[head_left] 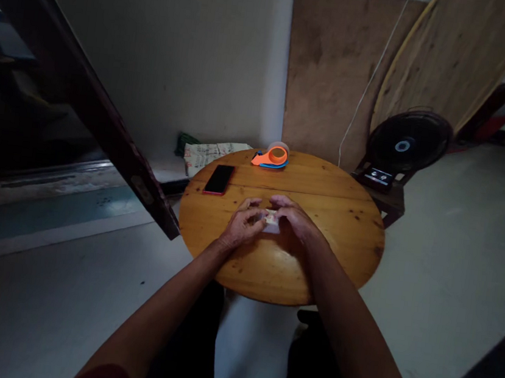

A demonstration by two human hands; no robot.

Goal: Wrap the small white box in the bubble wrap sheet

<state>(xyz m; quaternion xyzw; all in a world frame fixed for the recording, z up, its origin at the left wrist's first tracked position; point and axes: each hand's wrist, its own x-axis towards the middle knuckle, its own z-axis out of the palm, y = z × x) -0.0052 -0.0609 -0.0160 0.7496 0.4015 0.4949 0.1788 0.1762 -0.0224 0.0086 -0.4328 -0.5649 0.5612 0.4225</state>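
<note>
A small pale box point(271, 223) with a lighter patterned top rests at the middle of the round wooden table point(340, 224). From the left, my left hand point(243, 221) closes on it, fingers curled around its side and thumb close to the near edge. My right hand point(294, 215) grips the opposite side with bent fingers, partly covering the top. Both hands hide the box's ends, and its exact kind is too small to tell.
Beyond my hands lie a black phone point(219, 179) with a red edge and an orange tape dispenser point(272, 156). A black fan point(408, 144) stands on a wooden stool point(391, 200) to the right. Printed sacking point(213, 153) lies behind the table, and a dark door frame point(105, 116) slants at left.
</note>
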